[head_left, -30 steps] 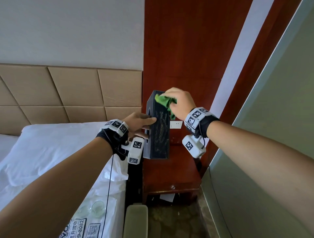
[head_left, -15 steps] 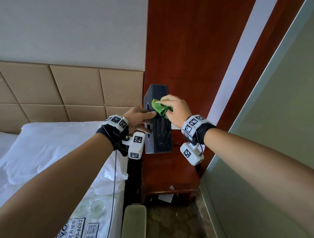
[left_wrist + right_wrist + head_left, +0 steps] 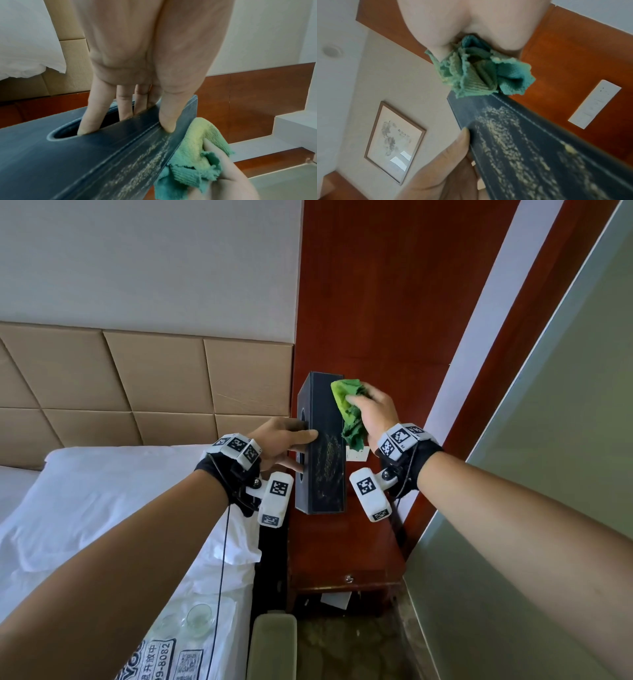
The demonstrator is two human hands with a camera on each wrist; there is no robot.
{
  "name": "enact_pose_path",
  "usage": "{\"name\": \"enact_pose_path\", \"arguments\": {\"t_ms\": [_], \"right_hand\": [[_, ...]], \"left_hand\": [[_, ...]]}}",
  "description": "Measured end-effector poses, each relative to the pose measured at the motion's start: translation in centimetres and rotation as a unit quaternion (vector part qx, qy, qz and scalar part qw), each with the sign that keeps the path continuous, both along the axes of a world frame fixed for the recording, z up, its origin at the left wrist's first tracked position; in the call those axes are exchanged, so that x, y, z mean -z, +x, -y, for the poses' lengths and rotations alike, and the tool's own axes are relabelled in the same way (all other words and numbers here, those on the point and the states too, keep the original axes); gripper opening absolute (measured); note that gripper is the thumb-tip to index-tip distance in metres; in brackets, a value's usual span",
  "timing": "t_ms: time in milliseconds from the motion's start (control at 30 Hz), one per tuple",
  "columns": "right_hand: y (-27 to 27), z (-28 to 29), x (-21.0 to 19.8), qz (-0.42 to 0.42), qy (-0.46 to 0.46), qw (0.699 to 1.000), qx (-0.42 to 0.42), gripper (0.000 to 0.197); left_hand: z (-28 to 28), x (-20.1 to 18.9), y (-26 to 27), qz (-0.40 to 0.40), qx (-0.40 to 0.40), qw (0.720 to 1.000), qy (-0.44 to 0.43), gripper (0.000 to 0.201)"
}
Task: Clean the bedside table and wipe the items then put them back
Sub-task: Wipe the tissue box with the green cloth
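Landmark for us: the dark tissue box [image 3: 322, 446], held on end above the red-wood worktop [image 3: 342, 542], its lower end off the surface as far as we can tell. Nearest us, below the box, a green padded edge [image 3: 272, 645] sits by the worktop's front, with glass cups [image 3: 198, 616] on a printed sheet on the bed [image 3: 102, 508] left of the box. The worktop's front edge carries a small drawer knob [image 3: 348, 578]; its bare top gives open room under the box. To the right of the box a green-grey panel [image 3: 513, 542] closes that side tight.

Our left hand [image 3: 277, 445] grips the box at mid-height: fingers [image 3: 89, 121] hooked into the oval opening, thumb pressed on the narrow worn face. Our right hand [image 3: 375, 412] is closed round a bunched green cloth [image 3: 347, 409], pressing it on the box's upper right edge; the cloth overhangs that edge.

Behind the box, a white switch plate [image 3: 358, 454] on the wood wall panel [image 3: 376, 320]. Left of the box, the tan headboard [image 3: 154, 381]. A framed picture [image 3: 393, 142] shows on the far wall in the right wrist view.
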State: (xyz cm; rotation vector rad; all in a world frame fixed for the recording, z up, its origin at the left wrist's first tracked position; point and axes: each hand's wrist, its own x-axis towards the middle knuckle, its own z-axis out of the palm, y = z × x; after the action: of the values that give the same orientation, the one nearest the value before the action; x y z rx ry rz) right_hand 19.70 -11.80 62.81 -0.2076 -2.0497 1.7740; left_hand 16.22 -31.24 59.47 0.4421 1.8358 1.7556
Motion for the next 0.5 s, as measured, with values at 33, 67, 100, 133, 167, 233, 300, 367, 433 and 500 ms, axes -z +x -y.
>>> {"name": "enact_pose_path", "arguments": {"t_ms": [33,67,100,133,167,233,300,367,433,500], "right_hand": [[0.1,0.1,0.1,0.008,-0.013,1.000,-0.006,0.020],[0.2,0.1,0.2,0.012,-0.015,1.000,-0.009,0.020],[0.3,0.1,0.2,0.011,-0.013,1.000,-0.009,0.019],[0.4,0.1,0.3,0.008,-0.005,1.000,-0.011,0.019],[0.5,0.1,0.5,0.006,0.003,1.000,-0.013,0.020],[0.7,0.1,0.7,0.008,0.015,1.000,-0.021,0.021],[0.9,0.0,1.0,0.017,0.009,0.999,-0.030,0.024],[1.1,-0.1,1.4,0.024,-0.001,0.999,-0.029,0.024],[1.2,-0.3,1.8,0.028,-0.007,0.999,-0.025,0.022],[1.3,-0.4,2.3,0.037,-0.016,0.999,-0.027,0.020]], "left_hand": [[-0.1,-0.1,0.1,0.003,0.002,1.000,0.001,0.040],[-0.3,-0.2,0.3,0.011,0.001,1.000,0.005,0.041],[-0.4,-0.3,0.4,0.023,-0.003,1.000,0.013,0.042],[-0.5,-0.4,0.6,0.038,-0.010,0.999,0.022,0.044],[-0.6,-0.5,0.7,0.052,-0.019,0.998,0.028,0.048],[-0.8,-0.8,0.7,0.064,-0.035,0.997,0.025,0.051],[-1.0,-0.8,0.7,0.058,-0.045,0.997,0.007,0.048],[-1.2,-0.8,0.5,0.048,-0.047,0.998,-0.013,0.046],[-1.3,-0.8,0.3,0.037,-0.039,0.998,-0.037,0.049],[-1.5,-0.7,0.2,0.024,-0.039,0.997,-0.060,0.047]]}}
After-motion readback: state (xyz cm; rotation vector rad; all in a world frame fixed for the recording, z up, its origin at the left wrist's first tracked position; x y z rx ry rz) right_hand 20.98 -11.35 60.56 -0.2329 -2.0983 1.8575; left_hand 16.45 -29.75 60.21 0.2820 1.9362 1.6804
